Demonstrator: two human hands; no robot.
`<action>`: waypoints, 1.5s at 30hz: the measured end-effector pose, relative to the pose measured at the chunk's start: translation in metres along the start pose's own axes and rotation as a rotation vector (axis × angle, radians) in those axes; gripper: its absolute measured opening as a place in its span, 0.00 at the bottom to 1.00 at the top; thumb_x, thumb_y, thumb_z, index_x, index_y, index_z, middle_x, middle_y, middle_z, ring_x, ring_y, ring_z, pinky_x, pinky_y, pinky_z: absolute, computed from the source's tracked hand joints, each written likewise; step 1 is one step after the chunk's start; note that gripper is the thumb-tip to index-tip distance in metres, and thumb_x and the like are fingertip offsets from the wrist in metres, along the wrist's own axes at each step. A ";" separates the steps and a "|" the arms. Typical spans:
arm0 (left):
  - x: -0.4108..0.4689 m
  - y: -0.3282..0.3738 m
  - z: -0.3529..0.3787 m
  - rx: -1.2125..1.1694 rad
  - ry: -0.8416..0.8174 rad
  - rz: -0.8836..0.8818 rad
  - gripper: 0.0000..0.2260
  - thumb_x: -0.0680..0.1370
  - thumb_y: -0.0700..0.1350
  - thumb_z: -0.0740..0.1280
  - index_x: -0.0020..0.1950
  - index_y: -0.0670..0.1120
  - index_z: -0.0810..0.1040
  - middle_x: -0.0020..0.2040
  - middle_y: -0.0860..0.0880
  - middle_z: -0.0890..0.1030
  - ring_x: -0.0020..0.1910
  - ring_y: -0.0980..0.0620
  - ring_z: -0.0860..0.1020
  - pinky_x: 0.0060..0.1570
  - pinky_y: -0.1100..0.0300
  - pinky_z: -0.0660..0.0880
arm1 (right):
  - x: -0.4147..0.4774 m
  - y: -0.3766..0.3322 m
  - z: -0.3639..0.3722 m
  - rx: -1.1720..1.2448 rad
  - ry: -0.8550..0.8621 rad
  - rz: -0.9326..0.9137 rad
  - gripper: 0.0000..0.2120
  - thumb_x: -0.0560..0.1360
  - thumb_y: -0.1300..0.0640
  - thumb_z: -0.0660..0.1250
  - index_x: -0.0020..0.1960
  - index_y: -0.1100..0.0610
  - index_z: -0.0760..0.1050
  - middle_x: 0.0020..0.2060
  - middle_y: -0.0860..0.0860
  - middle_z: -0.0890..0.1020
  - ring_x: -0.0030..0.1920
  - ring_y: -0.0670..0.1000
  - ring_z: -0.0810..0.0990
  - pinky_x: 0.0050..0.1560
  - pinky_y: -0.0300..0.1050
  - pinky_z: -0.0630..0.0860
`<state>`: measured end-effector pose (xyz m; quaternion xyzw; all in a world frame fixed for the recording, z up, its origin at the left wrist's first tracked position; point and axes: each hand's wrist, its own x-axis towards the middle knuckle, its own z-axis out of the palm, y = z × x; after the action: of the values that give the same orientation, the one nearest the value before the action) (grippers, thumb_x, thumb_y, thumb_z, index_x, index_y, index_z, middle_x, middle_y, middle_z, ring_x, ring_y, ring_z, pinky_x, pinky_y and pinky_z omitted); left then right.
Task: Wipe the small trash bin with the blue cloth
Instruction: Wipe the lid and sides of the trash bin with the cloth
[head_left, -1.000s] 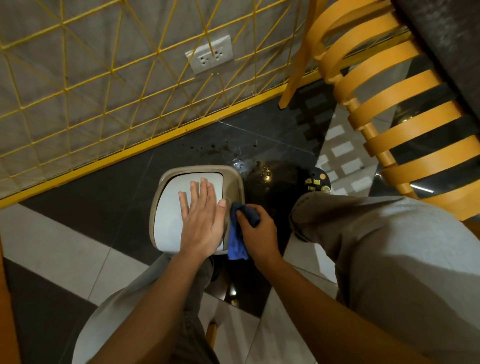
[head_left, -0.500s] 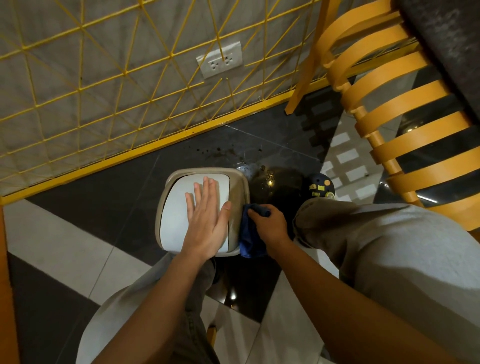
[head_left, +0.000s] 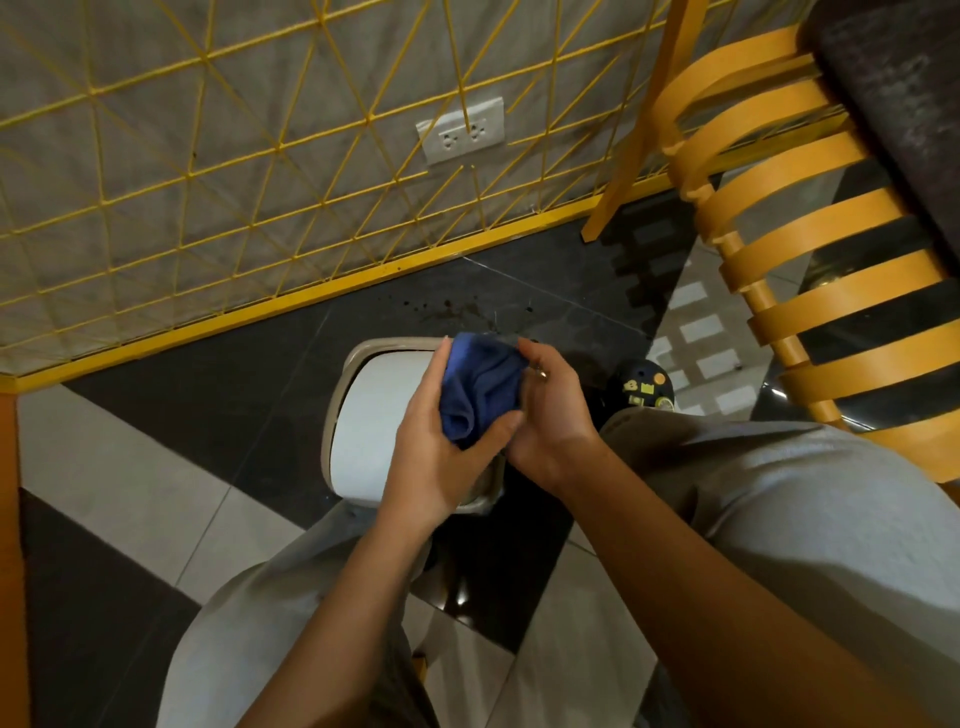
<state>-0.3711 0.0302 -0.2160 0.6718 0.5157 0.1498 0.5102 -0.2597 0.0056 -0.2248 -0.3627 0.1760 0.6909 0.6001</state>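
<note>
While bunched, blue cloth (head_left: 480, 389) between left hand (head_left: 436, 447) and right hand (head_left: 553, 415).

Head camera looks steeply down — close over both hands (head_left: 488, 431) — toward the floor (head_left: 156, 467).

Cloth (head_left: 480, 392) deep blue; bin (head_left: 363, 431) with white lid inside a beige-grey rim; floor (head_left: 156, 499) in black and pale grey tiles; wall grid (head_left: 260, 156) yellow on grey; chair slats (head_left: 810, 218) orange-yellow; trousers (head_left: 779, 519) light grey; socket (head_left: 462, 130) white.
</note>
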 end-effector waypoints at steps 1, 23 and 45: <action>-0.001 0.000 -0.006 -0.006 0.001 0.014 0.36 0.71 0.47 0.72 0.74 0.53 0.58 0.62 0.62 0.67 0.63 0.62 0.67 0.55 0.77 0.65 | -0.001 0.002 0.002 0.020 -0.025 0.014 0.21 0.79 0.47 0.53 0.59 0.61 0.74 0.46 0.57 0.84 0.48 0.54 0.83 0.47 0.47 0.79; 0.081 -0.023 -0.032 0.613 -0.039 -0.017 0.18 0.71 0.41 0.71 0.60 0.43 0.78 0.59 0.41 0.76 0.57 0.44 0.74 0.53 0.61 0.67 | 0.009 0.071 -0.024 -1.964 -0.011 -0.290 0.42 0.73 0.45 0.66 0.76 0.49 0.41 0.76 0.50 0.38 0.75 0.56 0.33 0.74 0.64 0.51; 0.135 -0.036 -0.010 0.697 -0.049 -0.110 0.12 0.72 0.40 0.69 0.53 0.38 0.79 0.53 0.36 0.78 0.52 0.39 0.76 0.51 0.51 0.72 | 0.020 0.081 -0.034 -1.876 0.004 -0.375 0.43 0.73 0.49 0.68 0.76 0.48 0.41 0.76 0.51 0.39 0.74 0.56 0.33 0.75 0.60 0.52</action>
<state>-0.3406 0.1478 -0.2856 0.7803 0.5586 -0.0791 0.2697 -0.3274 -0.0209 -0.2781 -0.7194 -0.5094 0.4422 0.1654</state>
